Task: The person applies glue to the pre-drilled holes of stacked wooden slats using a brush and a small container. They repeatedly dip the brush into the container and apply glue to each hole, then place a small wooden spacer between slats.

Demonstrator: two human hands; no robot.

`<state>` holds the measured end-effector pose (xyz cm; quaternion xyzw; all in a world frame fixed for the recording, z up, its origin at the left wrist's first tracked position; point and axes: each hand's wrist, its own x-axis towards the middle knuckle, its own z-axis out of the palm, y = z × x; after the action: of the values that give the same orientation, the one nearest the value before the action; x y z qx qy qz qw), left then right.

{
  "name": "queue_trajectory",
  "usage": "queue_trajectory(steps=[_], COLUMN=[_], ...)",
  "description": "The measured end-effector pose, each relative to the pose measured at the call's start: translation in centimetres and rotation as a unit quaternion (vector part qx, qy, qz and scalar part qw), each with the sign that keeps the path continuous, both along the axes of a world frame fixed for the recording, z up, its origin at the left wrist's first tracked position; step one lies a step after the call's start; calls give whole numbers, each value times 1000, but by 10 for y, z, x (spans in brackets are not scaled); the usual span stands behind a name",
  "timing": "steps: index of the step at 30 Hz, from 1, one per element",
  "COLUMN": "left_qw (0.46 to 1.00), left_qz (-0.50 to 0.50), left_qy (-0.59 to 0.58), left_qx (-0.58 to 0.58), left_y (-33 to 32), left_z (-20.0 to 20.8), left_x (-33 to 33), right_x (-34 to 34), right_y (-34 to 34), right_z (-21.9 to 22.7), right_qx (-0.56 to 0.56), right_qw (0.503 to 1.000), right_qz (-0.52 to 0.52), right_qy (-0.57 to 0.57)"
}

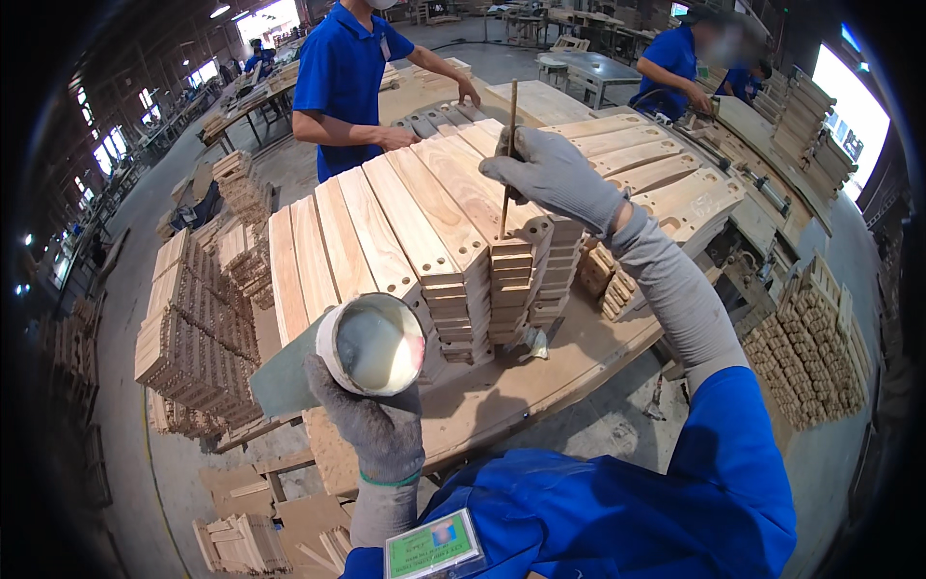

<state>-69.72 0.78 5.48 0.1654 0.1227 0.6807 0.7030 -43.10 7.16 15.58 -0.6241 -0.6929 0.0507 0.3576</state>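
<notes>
My left hand (376, 425), in a grey knit glove, is wrapped round a round white-rimmed pot (331, 349) of milky, glue-like liquid (376, 349). A grey-green tapered piece (289, 372) juts out beside the pot; whether it belongs to the pot I cannot tell. My right hand (559, 174), also gloved, pinches a thin wooden stick (511, 106) held nearly upright. The stick's lower end meets the top board of a stack, close to its drilled holes. Long pale wooden boards (415, 207) with holes near their ends lie side by side in stacks before me.
The stacks stand on a wooden worktable (540, 386). Across it, a person in a blue shirt (347, 77) has both hands at the boards. Another person (670, 68) works at the back right. Piled wooden parts stand on the floor left (203, 347) and right (810, 347).
</notes>
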Motion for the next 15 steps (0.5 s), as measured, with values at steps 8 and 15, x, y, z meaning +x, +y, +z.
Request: queue_trajectory(steps=[8,15], left_qw=[861,795], left_qz=[199,157], left_qy=[384,504], left_qx=[268,298], left_y=[6,3], left_z=[-10,11], left_x=[8,9], right_x=[-22,-69], right_y=[-43,-114], right_z=[14,-19], right_qx=[67,-7], right_qw=[948,871], right_qz=[97,244], right_qy=[296,427])
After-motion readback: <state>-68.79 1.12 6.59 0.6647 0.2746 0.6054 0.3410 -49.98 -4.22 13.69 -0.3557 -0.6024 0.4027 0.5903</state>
